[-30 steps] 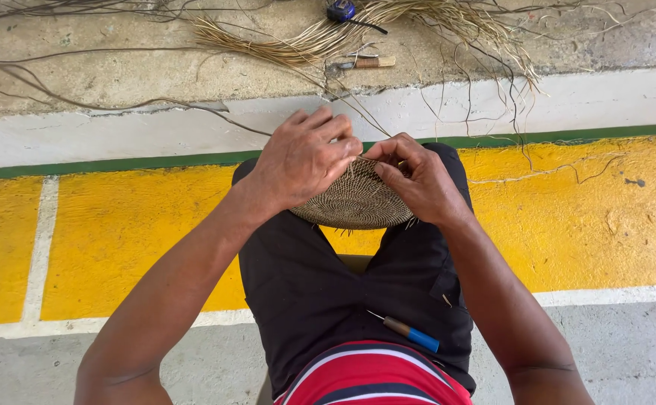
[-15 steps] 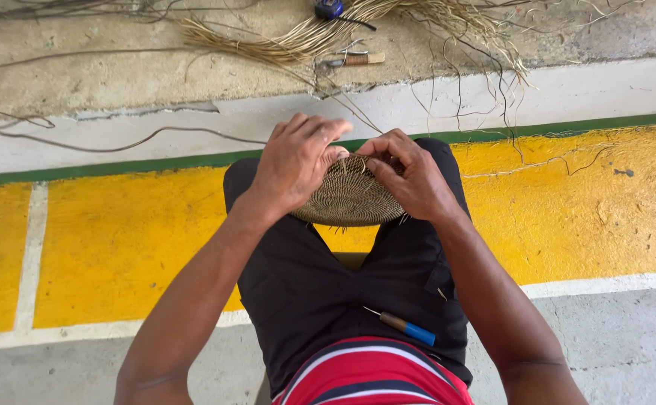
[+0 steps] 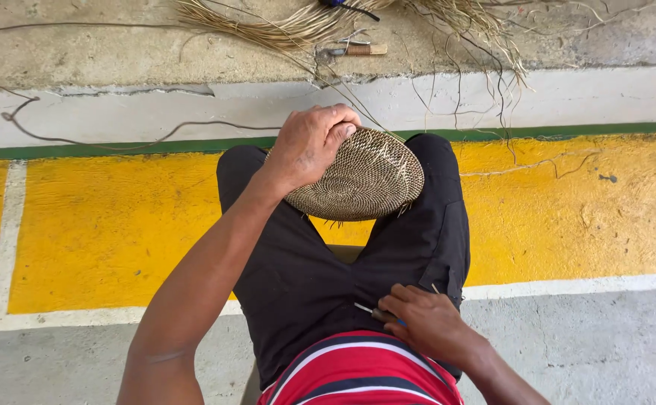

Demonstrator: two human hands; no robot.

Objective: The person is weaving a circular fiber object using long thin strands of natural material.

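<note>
A round woven basket disc [image 3: 369, 178] of dark and pale fibre rests on my knees, which are clothed in black trousers [image 3: 298, 277]. My left hand [image 3: 311, 142] grips its left rim from above. My right hand [image 3: 425, 321] is down at my right thigh, fingers closed around a thin tool with a metal tip and blue handle [image 3: 377, 311] lying on the trousers. Loose fibre ends stick out under the basket's lower edge.
A bundle of dry straw fibres [image 3: 290, 30] lies on the concrete ledge ahead, beside a small wooden-handled tool [image 3: 354, 50]. A dark cord [image 3: 80, 135] trails across the white step. Yellow painted floor with white lines lies on both sides of my legs.
My right hand left the basket and dropped to my thigh, closing on the blue-handled tool. The left hand stayed on the basket's rim, which is now uncovered on the right.
</note>
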